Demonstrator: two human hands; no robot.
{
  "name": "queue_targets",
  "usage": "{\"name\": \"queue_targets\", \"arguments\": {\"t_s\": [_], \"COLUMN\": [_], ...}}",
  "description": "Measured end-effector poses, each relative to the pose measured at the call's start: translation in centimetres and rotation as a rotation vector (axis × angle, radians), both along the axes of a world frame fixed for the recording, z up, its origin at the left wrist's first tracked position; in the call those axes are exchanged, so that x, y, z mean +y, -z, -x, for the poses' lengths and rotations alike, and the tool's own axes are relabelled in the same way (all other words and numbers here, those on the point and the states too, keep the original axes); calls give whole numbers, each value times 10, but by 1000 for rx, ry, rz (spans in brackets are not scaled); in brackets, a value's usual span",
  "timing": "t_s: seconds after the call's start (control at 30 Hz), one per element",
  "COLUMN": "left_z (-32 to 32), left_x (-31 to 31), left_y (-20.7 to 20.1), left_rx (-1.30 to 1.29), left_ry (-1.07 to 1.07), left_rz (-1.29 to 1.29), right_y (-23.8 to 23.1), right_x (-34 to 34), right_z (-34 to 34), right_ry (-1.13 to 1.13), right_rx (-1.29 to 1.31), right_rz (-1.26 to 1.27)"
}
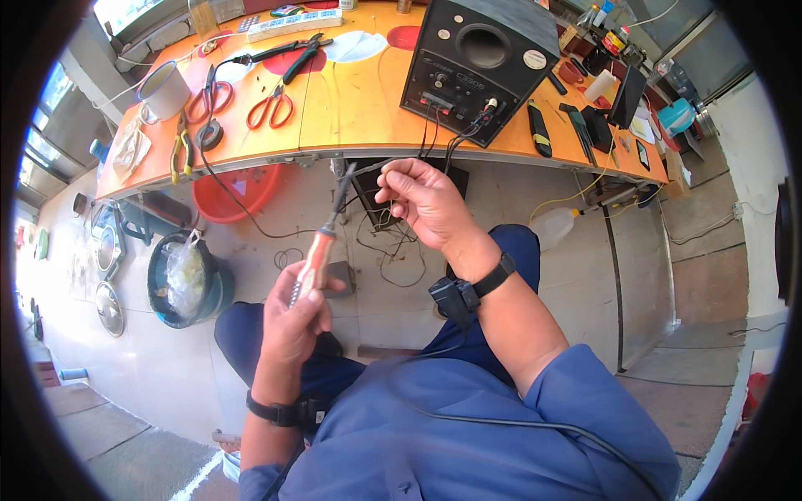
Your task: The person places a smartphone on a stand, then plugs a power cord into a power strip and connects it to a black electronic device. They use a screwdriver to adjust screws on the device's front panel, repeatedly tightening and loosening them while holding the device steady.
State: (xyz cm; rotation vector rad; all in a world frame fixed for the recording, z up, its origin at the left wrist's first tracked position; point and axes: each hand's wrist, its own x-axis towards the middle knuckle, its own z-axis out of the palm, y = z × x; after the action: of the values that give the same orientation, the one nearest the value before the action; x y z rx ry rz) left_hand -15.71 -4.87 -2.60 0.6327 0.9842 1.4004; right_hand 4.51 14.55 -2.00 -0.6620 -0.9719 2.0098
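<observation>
In my left hand [294, 316] is a tool with a red and cream handle [316, 257], a ribbed, spring-like butt end and a dark narrow shaft pointing up and away; motion blurs the shaft, and its exact kind is unclear. My right hand [426, 200] is raised just below the bench edge, thumb and forefinger pinched on a thin grey cable [365, 169]. That cable's left end reaches close to the tool's tip; whether they touch I cannot tell. Beyond the right hand stands a black speaker box [476, 63], with several leads plugged into its panel.
Red-handled scissors [270, 111], cutters [302, 60], pliers [181, 148], black tape [210, 134] and a mug [164, 90] lie on the orange bench [359, 117]. A utility knife [539, 129] is right of the speaker. Below are a red basin [242, 194], a bucket [213, 292] and loose cables.
</observation>
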Motion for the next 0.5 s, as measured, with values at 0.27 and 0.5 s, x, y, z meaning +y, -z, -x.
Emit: {"name": "queue_targets", "arguments": {"t_s": [0.27,0.5], "left_z": [-39,-47], "left_x": [11,11], "left_y": [-13,-14], "left_rx": [-38,24], "left_ry": [107,123], "left_rz": [56,89], "right_y": [-3,1], "right_x": [-6,-8], "right_z": [-21,-27], "right_ry": [52,28], "right_rx": [328,418], "right_rz": [164,206]}}
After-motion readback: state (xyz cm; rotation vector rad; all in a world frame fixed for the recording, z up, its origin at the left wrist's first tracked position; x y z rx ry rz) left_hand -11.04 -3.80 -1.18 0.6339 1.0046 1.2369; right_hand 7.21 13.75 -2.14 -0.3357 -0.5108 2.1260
